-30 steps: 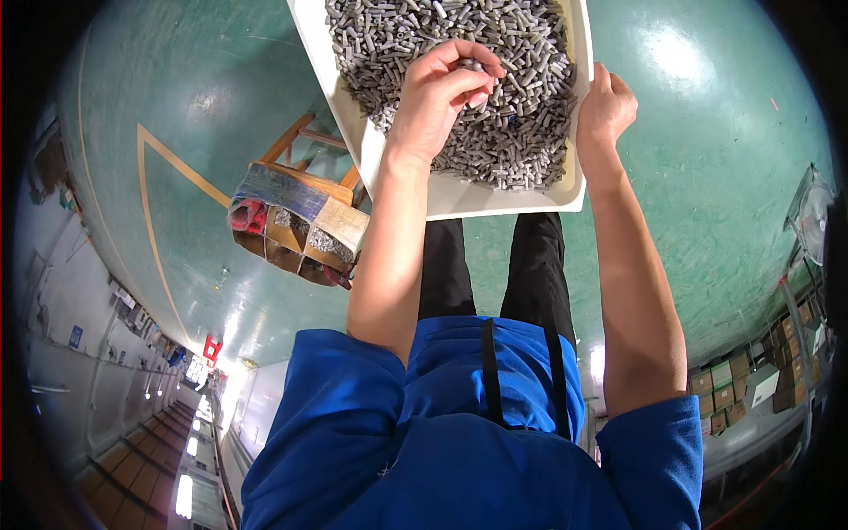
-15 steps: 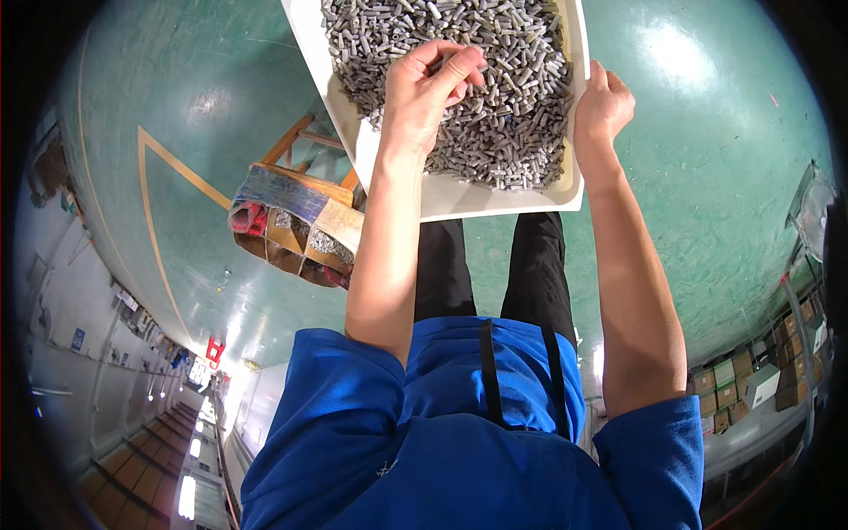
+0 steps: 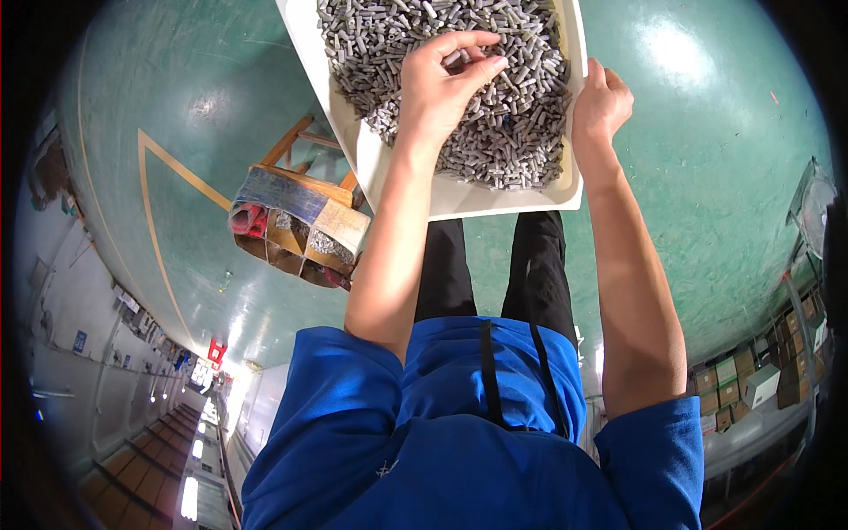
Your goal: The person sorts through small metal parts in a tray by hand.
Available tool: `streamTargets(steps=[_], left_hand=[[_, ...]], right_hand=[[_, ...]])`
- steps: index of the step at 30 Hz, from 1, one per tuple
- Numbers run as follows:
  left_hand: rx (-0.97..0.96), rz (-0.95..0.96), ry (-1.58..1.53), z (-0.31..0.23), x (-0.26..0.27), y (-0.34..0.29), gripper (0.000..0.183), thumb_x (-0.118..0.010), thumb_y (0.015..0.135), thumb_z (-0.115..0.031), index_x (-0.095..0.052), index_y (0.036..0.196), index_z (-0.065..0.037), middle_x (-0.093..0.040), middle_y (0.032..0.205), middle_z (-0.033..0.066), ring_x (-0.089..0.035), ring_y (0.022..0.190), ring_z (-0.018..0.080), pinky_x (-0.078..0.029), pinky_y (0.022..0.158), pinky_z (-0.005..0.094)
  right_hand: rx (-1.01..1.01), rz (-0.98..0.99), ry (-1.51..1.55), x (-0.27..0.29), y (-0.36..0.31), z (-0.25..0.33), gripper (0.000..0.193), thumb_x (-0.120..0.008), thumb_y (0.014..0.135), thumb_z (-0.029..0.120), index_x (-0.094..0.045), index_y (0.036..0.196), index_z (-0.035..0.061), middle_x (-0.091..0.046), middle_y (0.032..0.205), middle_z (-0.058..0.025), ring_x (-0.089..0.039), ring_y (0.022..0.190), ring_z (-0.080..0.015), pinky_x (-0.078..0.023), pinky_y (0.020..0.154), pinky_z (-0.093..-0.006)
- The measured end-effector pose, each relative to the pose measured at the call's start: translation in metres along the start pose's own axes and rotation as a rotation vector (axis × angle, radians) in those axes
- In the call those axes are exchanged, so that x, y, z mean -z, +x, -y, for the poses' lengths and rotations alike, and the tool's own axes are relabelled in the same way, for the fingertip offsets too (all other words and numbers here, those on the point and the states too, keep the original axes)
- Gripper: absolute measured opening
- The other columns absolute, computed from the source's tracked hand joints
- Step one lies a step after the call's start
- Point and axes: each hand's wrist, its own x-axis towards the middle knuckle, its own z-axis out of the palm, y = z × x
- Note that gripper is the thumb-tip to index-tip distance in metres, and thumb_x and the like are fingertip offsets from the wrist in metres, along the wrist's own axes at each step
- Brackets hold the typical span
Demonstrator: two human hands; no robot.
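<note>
A cream-coloured tray with raised walls is in front of me, its far end cut off by the picture's top edge. Many small grey cylindrical metal pieces fill it in a loose heap. Over the heap is my left hand, its thumb and forefinger stretched out with a gap between them. The other fingers curl under the palm and are partly hidden; I see no piece clearly held. My right hand is closed around the tray's right rim.
To the left on the green floor stands a wooden stool. Next to it is a divided cardboard box with small metal parts and something red inside. Stacked cartons are at the far right, near a fan.
My left hand has shifted slightly right over the heap, and its thumb and forefinger have spread apart from a pinch. The right hand keeps its hold on the rim.
</note>
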Motion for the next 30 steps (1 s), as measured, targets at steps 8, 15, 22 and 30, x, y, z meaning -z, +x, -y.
streamTargets(steps=[8,15,22,30], left_hand=[[-0.311,-0.243,0.517,0.012,-0.015,0.006,0.013,-0.071,0.064,-0.006,-0.067,0.076,-0.007,-0.054,0.063,0.0011,-0.050,0.057,0.0107,-0.040,0.054,0.0219],[0.180,-0.056,-0.642,-0.004,0.003,-0.004,0.009,-0.042,0.080,-0.002,-0.050,0.085,0.001,-0.056,0.081,0.0132,-0.051,0.068,0.0143,-0.038,0.055,0.0229],[-0.146,-0.164,0.308,0.002,-0.013,0.006,0.021,-0.067,0.069,-0.002,-0.068,0.088,-0.010,-0.054,0.068,-0.0029,-0.047,0.057,0.0041,-0.038,0.052,0.0172],[-0.394,-0.234,0.542,0.014,-0.020,0.016,0.024,-0.070,0.061,0.000,-0.068,0.083,-0.010,-0.050,0.063,0.0015,-0.046,0.051,0.0093,-0.040,0.047,0.0220]], right_hand=[[0.031,0.004,0.001,-0.001,0.002,-0.003,0.027,-0.059,0.077,0.021,-0.060,0.073,-0.0053,-0.052,0.059,-0.0043,-0.041,0.056,-0.0117,-0.038,0.055,-0.0285],[0.039,0.000,0.027,0.000,0.000,0.000,0.033,-0.053,0.078,0.024,-0.056,0.064,-0.0060,-0.054,0.056,-0.0144,-0.045,0.051,-0.0180,-0.041,0.057,-0.0348],[0.018,0.002,-0.001,-0.001,0.001,-0.004,0.027,-0.059,0.077,0.022,-0.062,0.073,-0.0046,-0.052,0.058,-0.0043,-0.042,0.056,-0.0111,-0.039,0.056,-0.0280],[0.005,0.011,-0.029,-0.002,0.001,-0.004,0.027,-0.059,0.076,0.021,-0.062,0.077,-0.0058,-0.054,0.062,-0.0052,-0.043,0.058,-0.0115,-0.039,0.057,-0.0286]])
